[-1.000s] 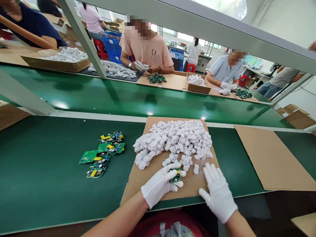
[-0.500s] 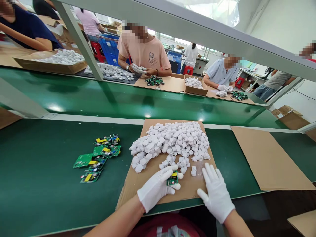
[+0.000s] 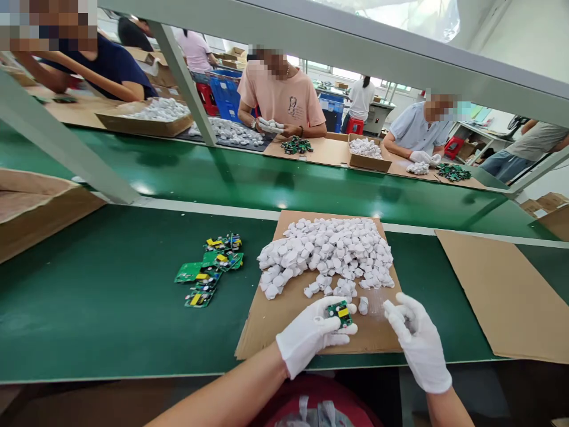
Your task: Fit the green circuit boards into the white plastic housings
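My left hand [image 3: 316, 328], in a white glove, holds a small green circuit board [image 3: 340, 314] with a yellow part on it, over the front of a cardboard sheet [image 3: 284, 320]. To the right, my gloved right hand [image 3: 418, 335] is raised by the sheet's right edge, its thumb and fingertips curled close together; whether something small is between them is hard to make out. A big heap of white wrapped pieces [image 3: 338, 249] covers the back of the sheet. One single white piece [image 3: 363, 305] lies between my hands. Several green boards [image 3: 204, 276] lie in a loose column on the green table at left.
Another cardboard sheet [image 3: 502, 290] lies at the right. A cardboard box [image 3: 44, 213] stands at the far left. Behind a metal frame [image 3: 186, 89], people sit at the opposite bench with white pieces, boards and a small carton [image 3: 368, 163].
The view has swung left. My right hand has lifted from the sheet's edge, and its spread fingers have curled. My left hand still holds the board, now tilted differently.
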A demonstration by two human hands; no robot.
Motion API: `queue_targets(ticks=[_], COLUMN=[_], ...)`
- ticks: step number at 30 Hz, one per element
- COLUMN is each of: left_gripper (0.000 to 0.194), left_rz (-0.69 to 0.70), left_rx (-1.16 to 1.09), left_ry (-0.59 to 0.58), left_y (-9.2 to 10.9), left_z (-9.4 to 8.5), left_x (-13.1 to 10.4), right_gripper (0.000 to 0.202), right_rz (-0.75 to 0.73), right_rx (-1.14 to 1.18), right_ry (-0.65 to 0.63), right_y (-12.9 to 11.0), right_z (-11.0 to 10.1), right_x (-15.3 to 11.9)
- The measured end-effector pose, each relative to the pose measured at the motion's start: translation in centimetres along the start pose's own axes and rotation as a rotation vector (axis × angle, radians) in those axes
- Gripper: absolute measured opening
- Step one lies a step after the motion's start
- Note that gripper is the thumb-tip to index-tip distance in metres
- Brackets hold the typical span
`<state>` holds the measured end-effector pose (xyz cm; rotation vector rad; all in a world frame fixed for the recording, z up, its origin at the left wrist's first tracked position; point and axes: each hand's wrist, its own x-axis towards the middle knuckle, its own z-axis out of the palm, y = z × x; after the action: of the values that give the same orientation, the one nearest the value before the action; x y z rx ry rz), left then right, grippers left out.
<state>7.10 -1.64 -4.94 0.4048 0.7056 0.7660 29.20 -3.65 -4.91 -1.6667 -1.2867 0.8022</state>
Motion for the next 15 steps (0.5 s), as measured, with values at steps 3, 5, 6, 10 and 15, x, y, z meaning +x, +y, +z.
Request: queue_targets(ticks=[3,5,6,10,15], left_gripper=[0.049,0.047,0.045,0.042,0.04], left_rz=[-0.007,-0.018,-0.016,0.061,0.101], left_rx=[-0.03,-0.067,-0.083,-0.136,-0.174], left_ry=[-0.006,-0.011,-0.011,-0.012,-0.034], left_y=[-0.1,-0.2,-0.2,-0.5,-0.7], left_z=[0.1,0.1,0.2,0.8,1.4], left_x=[0.3,0.4,0.5,0.7,0.6], right_gripper=[0.03,0.032,0.034,0.038,0.039], right_rz=[0.057,0.079,0.088,0.071,-0.064], right_rx=[0.196,0.281,0.327,0.483,0.584], right_ry=[-0.17,-0.211,-0.223,-0.428,-0.46], right_y=[-1.7,-2.1,-2.2,-3.0,-3.8], right_z=[1.5,2.3,2.7,4.2,5.3], right_x=[-1.3,-1.8,-2.0,-3.0,-3.2])
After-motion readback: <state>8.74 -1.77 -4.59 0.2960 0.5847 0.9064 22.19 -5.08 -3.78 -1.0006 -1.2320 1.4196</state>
